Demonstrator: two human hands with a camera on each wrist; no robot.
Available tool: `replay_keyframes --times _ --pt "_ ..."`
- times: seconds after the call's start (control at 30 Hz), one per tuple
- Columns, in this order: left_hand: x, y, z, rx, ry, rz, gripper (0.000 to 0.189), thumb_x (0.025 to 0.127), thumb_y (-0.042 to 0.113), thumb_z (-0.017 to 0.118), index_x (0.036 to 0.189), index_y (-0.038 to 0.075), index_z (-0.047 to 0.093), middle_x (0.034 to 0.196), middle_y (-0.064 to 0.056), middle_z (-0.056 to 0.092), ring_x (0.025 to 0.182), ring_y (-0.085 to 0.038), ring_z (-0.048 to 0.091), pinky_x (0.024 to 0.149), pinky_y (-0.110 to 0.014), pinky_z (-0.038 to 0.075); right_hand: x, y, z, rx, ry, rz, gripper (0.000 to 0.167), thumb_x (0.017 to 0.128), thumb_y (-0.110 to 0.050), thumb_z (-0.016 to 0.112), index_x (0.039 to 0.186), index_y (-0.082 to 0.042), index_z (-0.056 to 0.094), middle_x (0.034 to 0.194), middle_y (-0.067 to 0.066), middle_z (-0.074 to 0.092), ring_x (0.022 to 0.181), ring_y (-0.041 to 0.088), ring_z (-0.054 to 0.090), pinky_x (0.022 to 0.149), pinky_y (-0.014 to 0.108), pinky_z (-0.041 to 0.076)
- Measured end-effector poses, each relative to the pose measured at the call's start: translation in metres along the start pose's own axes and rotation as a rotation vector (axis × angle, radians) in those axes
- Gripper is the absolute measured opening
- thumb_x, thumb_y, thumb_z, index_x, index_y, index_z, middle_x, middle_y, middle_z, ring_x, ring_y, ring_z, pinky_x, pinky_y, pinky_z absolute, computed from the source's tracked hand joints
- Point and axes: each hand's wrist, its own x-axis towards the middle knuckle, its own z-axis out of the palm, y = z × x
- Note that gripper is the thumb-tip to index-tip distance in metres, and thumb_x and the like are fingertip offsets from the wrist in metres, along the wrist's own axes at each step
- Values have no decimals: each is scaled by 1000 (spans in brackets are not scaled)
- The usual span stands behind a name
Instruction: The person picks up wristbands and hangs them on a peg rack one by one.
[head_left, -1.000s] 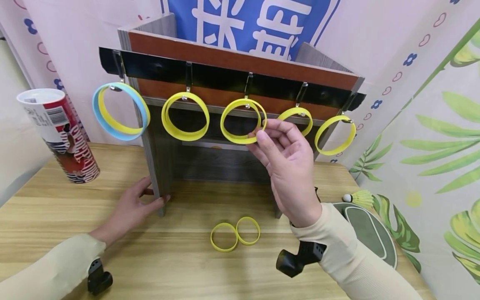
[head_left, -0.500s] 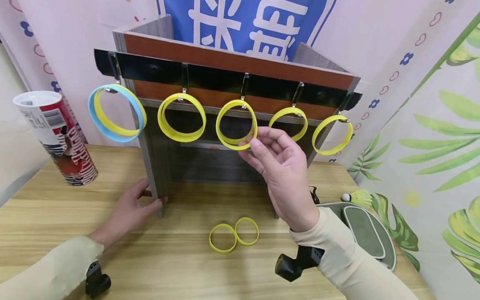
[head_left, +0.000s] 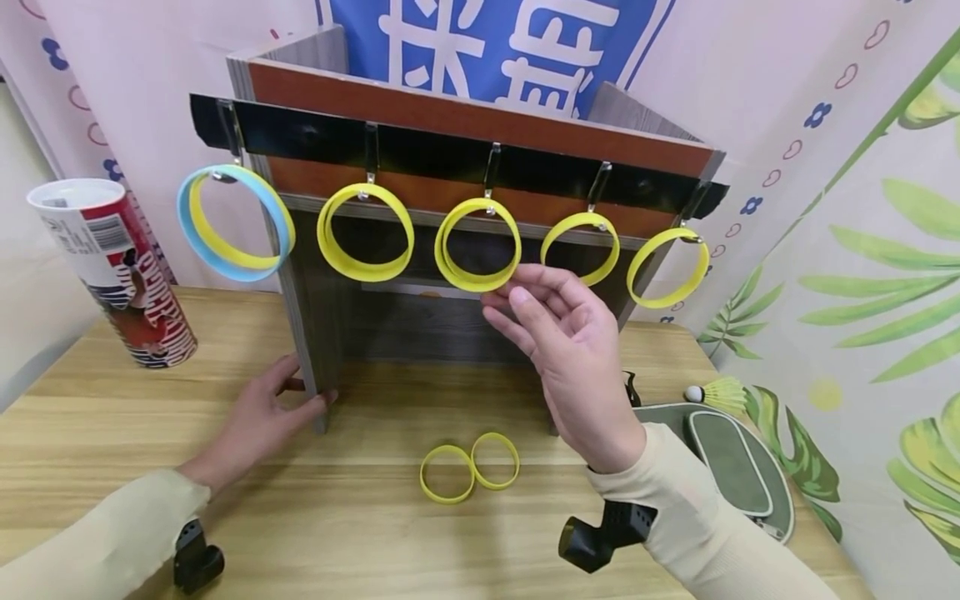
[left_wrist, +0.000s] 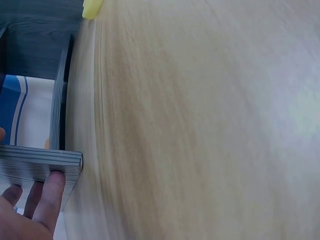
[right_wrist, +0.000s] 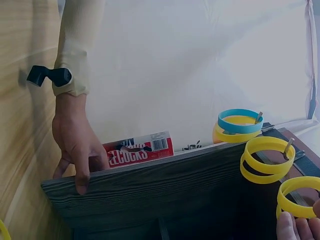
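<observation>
My right hand (head_left: 577,358) is at the lower right edge of the yellow wristbands (head_left: 450,271) on the middle hook, thumb and fingertips slightly apart beside the rim. In the right wrist view, those fingertips (right_wrist: 286,227) lie right at the lower rim of the middle bands (right_wrist: 282,205). My left hand (head_left: 255,421) grips the left side panel (head_left: 300,333) of a grey wooden shelf near its foot, thumb on the inner face. Its fingers (left_wrist: 52,197) press the panel's outer face. Two loose yellow wristbands (head_left: 447,502) lie side by side on the table below.
A black strip (head_left: 435,152) with hooks runs across the shelf front. Blue and yellow bands (head_left: 187,221) hang at far left, more yellow bands (head_left: 363,275) along it. A red shuttlecock tube (head_left: 138,292) stands left; a shuttlecock (head_left: 716,395) and green case (head_left: 731,458) lie right.
The front band on the middle hook has swung back and hangs with the band behind it. My right fingers have loosened and dropped slightly; my left hand keeps its grip.
</observation>
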Motion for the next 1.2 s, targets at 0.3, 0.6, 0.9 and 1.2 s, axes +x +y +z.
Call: replay_keyframes --times 0.3,0.6,0.9,1.2 --pt "2 -1 2 8 8 -1 58 99 19 71 152 8 51 146 -21 60 109 -25 61 75 -21 52 -5 14 -11 -26 -15 44 21 104 2 54 123 6 59 112 9 71 105 20 75 99 38 60" --pt "5 0 1 23 15 5 58 98 18 72 151 7 52 144 -23 62 109 -25 62 77 -20 52 -7 40 -23 -92 -67 165 20 104 5 52 121 12 58 103 1 70 97 12 74 92 31 62" --pt "6 2 3 5 2 -9 59 99 18 71 153 6 50 147 -25 59 115 -37 63 77 -21 52 -9 93 -59 -483 -250 346 22 100 -3 60 118 9 67 112 24 72 94 13 71 90 31 62" --pt "2 3 3 14 -12 -63 61 100 22 70 154 6 48 147 -24 58 117 -36 60 77 -19 51 -8 135 -87 -894 -562 250 14 100 -6 64 110 1 71 103 13 74 95 16 67 83 23 54"
